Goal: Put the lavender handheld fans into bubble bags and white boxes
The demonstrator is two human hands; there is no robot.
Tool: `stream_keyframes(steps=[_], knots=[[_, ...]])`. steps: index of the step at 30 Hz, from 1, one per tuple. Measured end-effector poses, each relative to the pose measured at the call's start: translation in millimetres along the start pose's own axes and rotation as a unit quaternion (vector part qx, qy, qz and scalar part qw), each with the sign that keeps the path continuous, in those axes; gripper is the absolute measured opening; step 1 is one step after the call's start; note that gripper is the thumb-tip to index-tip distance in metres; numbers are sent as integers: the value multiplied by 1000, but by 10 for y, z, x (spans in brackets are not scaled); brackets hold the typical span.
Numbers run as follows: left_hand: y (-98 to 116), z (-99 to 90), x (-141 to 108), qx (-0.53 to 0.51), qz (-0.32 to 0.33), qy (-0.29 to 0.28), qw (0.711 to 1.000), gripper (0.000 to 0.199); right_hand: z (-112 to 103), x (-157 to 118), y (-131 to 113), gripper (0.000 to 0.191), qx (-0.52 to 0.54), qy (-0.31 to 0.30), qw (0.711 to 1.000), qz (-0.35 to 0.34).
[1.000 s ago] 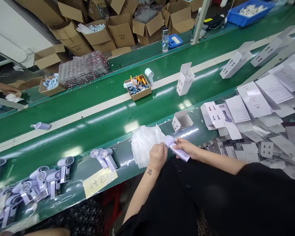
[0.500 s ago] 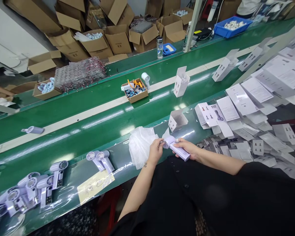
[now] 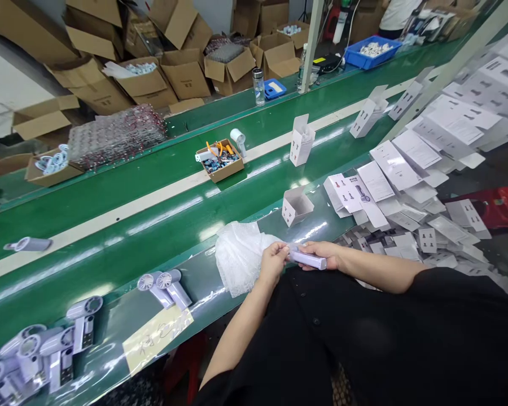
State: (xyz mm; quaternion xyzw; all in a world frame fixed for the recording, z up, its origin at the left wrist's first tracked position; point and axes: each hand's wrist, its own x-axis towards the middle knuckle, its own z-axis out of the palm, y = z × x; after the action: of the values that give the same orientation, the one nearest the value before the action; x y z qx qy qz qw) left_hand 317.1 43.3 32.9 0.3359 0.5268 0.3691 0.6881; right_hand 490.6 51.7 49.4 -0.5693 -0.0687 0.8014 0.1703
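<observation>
A lavender handheld fan (image 3: pixel 311 259) is held low in front of my body, its handle pointing right. My right hand (image 3: pixel 324 252) is wrapped around the handle. At the head end my left hand (image 3: pixel 274 260) pinches thin clear plastic, apparently a bag around the fan's head; the fingers hide most of it. Left of that hand lies a heap of clear plastic bags (image 3: pixel 239 259) on the bench. An open white box (image 3: pixel 297 207) stands just beyond my hands.
Several lavender fans (image 3: pixel 29 349) lie at the left, with two more fans (image 3: pixel 165 282) by a yellow handwritten paper (image 3: pixel 156 338). White printed boxes (image 3: pixel 402 169) pile up at right. On the green conveyor stand a parts box (image 3: pixel 222 163) and a packed box (image 3: pixel 301 141).
The view has shifted, so the bench things appear further left. The fan has turned in my hands; its head, visible before, is now mostly covered by my left fingers.
</observation>
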Motion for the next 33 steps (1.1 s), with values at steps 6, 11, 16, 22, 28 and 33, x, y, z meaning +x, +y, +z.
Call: stream_keyframes(steps=[6,11,16,22,28,33], knots=[[123,142,22,82,1,-32,996,18,-98,-131,-71,25,-62,-71,995,-13],[258,174,54,20,-44,-2,999,21,-165,-172,-148,21,-200,0,972,-126],[392,163,-31,-85,-130,-63,986,27,-245,-436,-305,25,-207,-38,954,-213],[550,71,-129,177,143,-97,969,50,-20,-635,-420,22,-84,-58,972,-211],[479,84,-27,417,247,-70,872,49,-16,-640,-623,28,-139,-153,947,-246],[742,99,133,233,233,135,934,23,-535,-322,-1225,57,-450,-32,746,-490]])
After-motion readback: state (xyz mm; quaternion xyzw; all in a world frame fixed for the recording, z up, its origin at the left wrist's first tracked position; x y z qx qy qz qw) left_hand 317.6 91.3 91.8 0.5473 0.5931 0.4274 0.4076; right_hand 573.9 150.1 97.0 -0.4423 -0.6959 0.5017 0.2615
